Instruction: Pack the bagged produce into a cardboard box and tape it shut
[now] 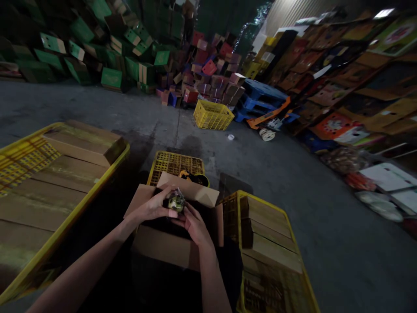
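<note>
Your left hand [155, 206] curled round wrapped greenish item [176, 202], thumb low, fingers behind its upper left. Your right hand [193, 221] part-curled, fingertips at item's lower right; cannot tell whether they grip. Item lies between both hands, above open carton [166, 248]; left has fuller hold. Item looks roundish, no clear long axis.

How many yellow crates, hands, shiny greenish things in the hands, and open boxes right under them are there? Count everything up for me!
Yellow crates: 4
Left hand and right hand: 2
Shiny greenish thing: 1
Open box: 1
Total: 8
</note>
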### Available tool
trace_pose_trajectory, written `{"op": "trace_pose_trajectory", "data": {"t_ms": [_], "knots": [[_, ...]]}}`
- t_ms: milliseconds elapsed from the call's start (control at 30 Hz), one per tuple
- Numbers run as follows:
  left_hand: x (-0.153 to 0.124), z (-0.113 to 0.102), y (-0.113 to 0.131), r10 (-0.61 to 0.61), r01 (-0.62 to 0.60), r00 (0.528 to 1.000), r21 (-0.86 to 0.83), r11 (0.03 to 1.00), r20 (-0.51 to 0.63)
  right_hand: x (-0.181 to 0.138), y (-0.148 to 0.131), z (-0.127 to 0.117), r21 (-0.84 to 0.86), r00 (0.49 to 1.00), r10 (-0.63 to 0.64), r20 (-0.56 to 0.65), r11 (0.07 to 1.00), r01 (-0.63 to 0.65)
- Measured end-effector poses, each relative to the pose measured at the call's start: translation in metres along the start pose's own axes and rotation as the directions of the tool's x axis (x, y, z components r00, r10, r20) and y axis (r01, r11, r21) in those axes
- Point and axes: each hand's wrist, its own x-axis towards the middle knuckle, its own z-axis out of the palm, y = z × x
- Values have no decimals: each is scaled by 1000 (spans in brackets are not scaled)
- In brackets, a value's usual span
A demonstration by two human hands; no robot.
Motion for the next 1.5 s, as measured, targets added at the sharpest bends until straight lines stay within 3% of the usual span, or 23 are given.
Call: {"op": "trace_pose_trajectory", "data": {"t_ms": [133,267,367,733,967,1233,1500], "knots": [[1,3,1,-7,7,1000,-18,1000,1,-3,-7,-2,-37,980,-149,-130,989,145],[3,5,0,-19,21,999,53,998,-40,-3,-6,-6,-117,898,-307,-314,951,284],[3,4,2,-18,18,1000,80,997,-6,-1,-3,-9,-169,853,-364,-375,931,323],[3,-2,5,-92,93,996,69,993,-22,-1,-1,-11,-94,852,-328,-408,943,319],[0,0,0,-102,108,988,51,993,-115,-3,-3,-8,-76,874,-319,-367,946,314],[3,2,-7,-51,60,988,58,996,-149,-3,-2,-10,-120,877,-347,-331,938,325],[0,1,2,-11,7,997,-61,998,-71,-1,2,-17,-219,827,-427,-366,903,369]]}}
